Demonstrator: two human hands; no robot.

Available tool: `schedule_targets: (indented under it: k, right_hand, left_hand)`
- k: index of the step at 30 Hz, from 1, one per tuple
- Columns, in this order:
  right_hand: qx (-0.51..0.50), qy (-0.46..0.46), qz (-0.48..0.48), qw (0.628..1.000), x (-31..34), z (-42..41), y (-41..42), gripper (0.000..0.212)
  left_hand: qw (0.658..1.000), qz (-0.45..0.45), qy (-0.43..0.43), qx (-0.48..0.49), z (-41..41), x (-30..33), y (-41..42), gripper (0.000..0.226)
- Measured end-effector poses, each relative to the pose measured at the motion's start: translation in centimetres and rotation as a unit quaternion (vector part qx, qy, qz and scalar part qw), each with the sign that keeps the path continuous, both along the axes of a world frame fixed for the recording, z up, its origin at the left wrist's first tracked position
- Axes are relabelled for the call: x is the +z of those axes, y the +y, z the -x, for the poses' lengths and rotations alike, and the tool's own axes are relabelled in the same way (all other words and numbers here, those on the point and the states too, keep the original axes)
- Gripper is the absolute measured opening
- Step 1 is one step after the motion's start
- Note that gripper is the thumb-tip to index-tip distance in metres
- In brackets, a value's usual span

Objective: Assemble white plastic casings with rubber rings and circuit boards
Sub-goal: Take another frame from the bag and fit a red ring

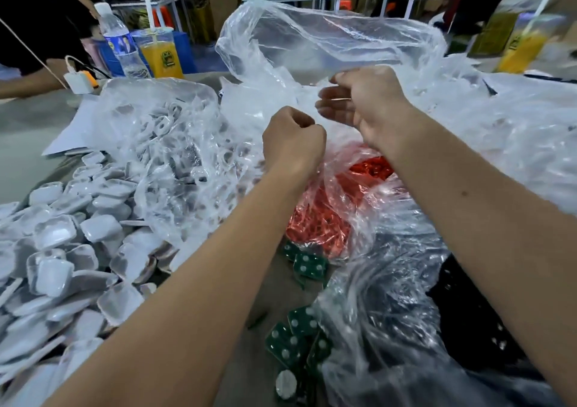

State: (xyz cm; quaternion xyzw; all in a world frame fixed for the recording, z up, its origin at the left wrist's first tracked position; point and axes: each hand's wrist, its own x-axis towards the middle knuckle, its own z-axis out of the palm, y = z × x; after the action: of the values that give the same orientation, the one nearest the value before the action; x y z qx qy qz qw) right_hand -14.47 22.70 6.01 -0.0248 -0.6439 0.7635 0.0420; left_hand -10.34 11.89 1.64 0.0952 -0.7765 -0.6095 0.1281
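A heap of white plastic casings (62, 250) covers the table at the left. Green circuit boards (293, 341) lie near the front centre, with more green boards (309, 264) by a clear bag of red rubber rings (331, 219). My left hand (293, 142) is curled into a fist above that bag, gripping the clear plastic. My right hand (365, 106) is beside it, fingers curled, pinching the film of a large clear bag (327, 41). What else the fingers hold is hidden.
Another clear bag of white parts (175, 144) sits behind the casings. A water bottle (120, 42), an orange drink cup (160, 53) and a white charger (79, 81) stand at the back left. A bag of black parts (468, 319) lies at the right. A person's arm (28, 81) rests far left.
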Motion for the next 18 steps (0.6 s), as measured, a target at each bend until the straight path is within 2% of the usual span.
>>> schedule_targets:
  k: [3, 6, 8, 9, 11, 13, 15, 16, 18]
  right_hand:
    - [-0.021, 0.077, -0.184, 0.98, 0.2, -4.9, 2.3, 0.012]
    - [0.03, 0.123, -0.339, 0.932, 1.2, -10.0, 5.7, 0.02]
    - [0.101, 0.088, -0.436, 0.89, 1.6, -13.0, 7.8, 0.032]
    - [0.138, 0.037, -0.473, 0.869, 1.6, -14.3, 8.7, 0.037]
    - [0.195, -0.086, -0.527, 0.822, 1.5, -16.1, 10.0, 0.034]
    - [0.221, -0.145, -0.588, 0.764, 0.9, -17.3, 10.9, 0.022]
    - [0.218, -0.138, -0.656, 0.71, 0.3, -17.9, 11.4, 0.01]
    - [0.211, -0.118, -0.684, 0.688, 0.1, -18.1, 11.3, 0.003]
    - [0.202, -0.099, -0.713, 0.664, -0.1, -18.4, 11.1, 0.016]
  left_hand:
    - [0.997, 0.06, 0.058, 0.004, -2.0, -0.7, 0.6, 0.017]
    - [0.973, 0.134, 0.189, -0.005, -5.1, -0.8, 1.9, 0.009]
    - [0.953, 0.135, 0.263, -0.07, -7.3, -0.9, 3.1, 0.008]
    - [0.941, 0.14, 0.284, -0.115, -8.2, -1.0, 3.7, 0.01]
    - [0.913, 0.191, 0.29, -0.216, -9.6, -1.0, 4.6, 0.016]
    - [0.877, 0.25, 0.264, -0.315, -10.5, -1.2, 5.2, 0.018]
    - [0.852, 0.28, 0.256, -0.361, -11.1, -1.8, 5.7, 0.012]
    - [0.851, 0.284, 0.255, -0.361, -11.2, -2.1, 5.9, 0.01]
    - [0.868, 0.261, 0.246, -0.344, -11.5, -2.7, 5.8, 0.008]
